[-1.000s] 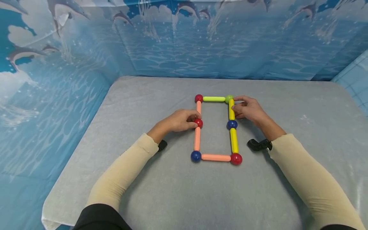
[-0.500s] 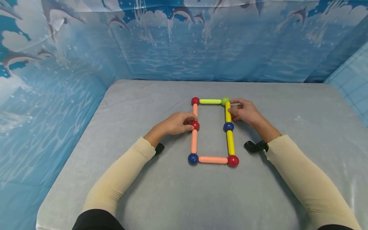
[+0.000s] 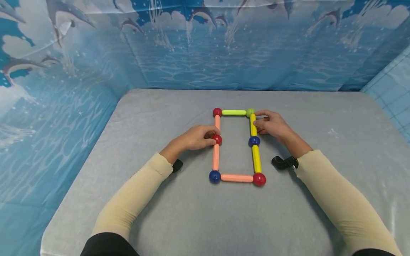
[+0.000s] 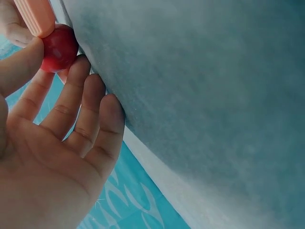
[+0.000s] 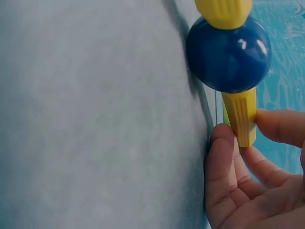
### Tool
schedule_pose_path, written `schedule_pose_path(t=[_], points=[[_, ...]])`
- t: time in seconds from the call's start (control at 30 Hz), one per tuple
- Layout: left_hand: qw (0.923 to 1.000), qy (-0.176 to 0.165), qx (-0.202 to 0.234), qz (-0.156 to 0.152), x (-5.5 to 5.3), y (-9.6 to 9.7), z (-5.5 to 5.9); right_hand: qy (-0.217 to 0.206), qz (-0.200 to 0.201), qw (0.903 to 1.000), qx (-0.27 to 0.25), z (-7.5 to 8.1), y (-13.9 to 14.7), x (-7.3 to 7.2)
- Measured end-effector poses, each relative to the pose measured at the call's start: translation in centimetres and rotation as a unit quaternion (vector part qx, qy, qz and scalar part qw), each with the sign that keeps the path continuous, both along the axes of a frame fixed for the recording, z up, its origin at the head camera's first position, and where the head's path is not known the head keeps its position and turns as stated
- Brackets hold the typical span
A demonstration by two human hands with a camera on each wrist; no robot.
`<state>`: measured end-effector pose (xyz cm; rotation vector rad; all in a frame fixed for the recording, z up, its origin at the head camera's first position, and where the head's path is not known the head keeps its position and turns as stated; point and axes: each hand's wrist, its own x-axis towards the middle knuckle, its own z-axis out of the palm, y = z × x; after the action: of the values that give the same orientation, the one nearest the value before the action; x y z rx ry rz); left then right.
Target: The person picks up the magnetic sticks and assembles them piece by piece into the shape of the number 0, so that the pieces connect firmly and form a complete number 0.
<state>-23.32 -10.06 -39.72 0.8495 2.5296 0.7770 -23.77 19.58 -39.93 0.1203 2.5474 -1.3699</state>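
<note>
A rectangle of coloured toy building rods and balls lies on the grey table. My left hand (image 3: 198, 138) pinches the red ball (image 3: 218, 139) midway along its left side, thumb and fingers around it; a pink rod (image 4: 37, 16) meets that ball. On the far right side, my right hand (image 3: 272, 125) pinches the upper yellow rod (image 3: 253, 125) between thumb and fingers, its index fingertip at the green ball (image 3: 250, 112). That rod runs to a blue ball (image 5: 228, 53). A lime rod (image 3: 234, 112) links the green ball to the far red ball (image 3: 217, 112).
Nearer me, the rectangle ends in a blue ball (image 3: 215, 176), a pink rod (image 3: 237, 178) and a red ball (image 3: 259, 179), with the lower yellow rod (image 3: 257, 159) above it. Behind the grey-covered table (image 3: 179, 213) hangs a blue dolphin-print curtain (image 3: 205, 64).
The head view has shifted slightly, so everything sits a little lower and farther left. Both hands keep the same places on the rectangle, whose shape looks nearly unchanged.
</note>
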Motion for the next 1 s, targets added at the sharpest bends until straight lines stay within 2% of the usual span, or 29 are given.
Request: schedule_pose_path(t=[0.27, 1.0], points=[[1.0000, 0.005, -0.002, -0.004, 0.12, -0.26, -0.13, -0.012, 0.006, 0.9999, 0.002, -0.44, -0.16, 0.13], [1.0000, 0.002, 0.001, -0.001, 0.15, 0.19, 0.40, -0.029, -0.011, 0.9992, 0.024, 0.13, -0.31, -0.04]])
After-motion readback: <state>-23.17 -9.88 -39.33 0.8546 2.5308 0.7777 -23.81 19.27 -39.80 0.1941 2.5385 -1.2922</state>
